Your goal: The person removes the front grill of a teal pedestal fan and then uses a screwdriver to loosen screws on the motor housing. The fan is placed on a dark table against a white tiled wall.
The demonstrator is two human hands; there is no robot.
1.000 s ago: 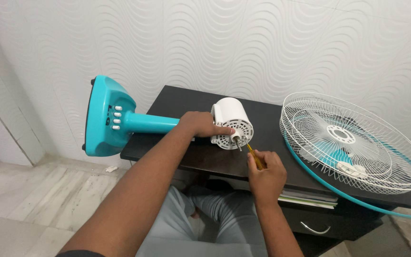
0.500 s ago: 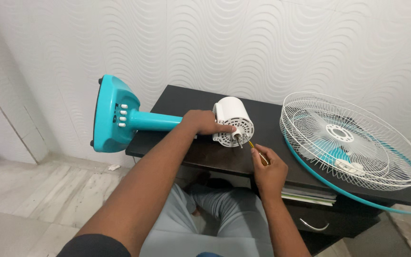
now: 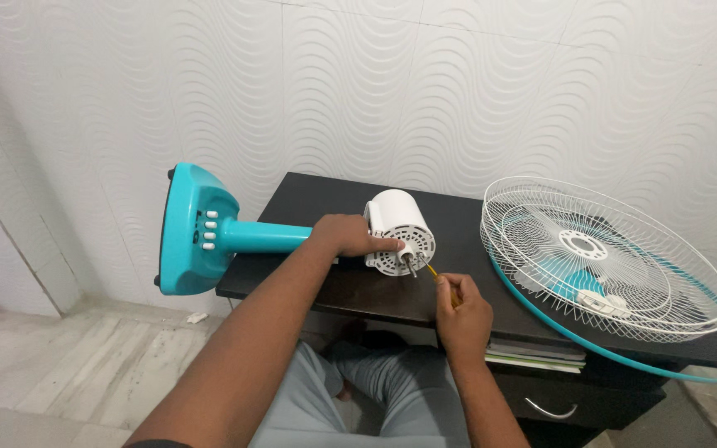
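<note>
We see our left hand (image 3: 348,236) wrapped around the neck of the fan where the teal stem (image 3: 263,236) meets the white motor housing (image 3: 400,231), fingers closed on it and the forefinger stretched along the housing's vented face. The fan lies on its side across the dark worktop (image 3: 325,199), its teal base (image 3: 188,228) hanging out past the left edge, with the row of white buttons (image 3: 209,229) facing us. The motor housing rests near the front edge, its metal shaft (image 3: 411,264) pointing toward us.

Our right hand (image 3: 462,311) is closed around a yellow-handled screwdriver (image 3: 436,275), the tip angled up to the lower face of the housing, just beside the shaft; whether it sits in a screw we cannot tell.

On the right end of the worktop lie the white wire guards (image 3: 616,265) with a teal rim, overhanging the right edge, and teal blades (image 3: 578,274) show through the wires. Stacked books (image 3: 533,350) sit on a shelf below the front edge.
</note>
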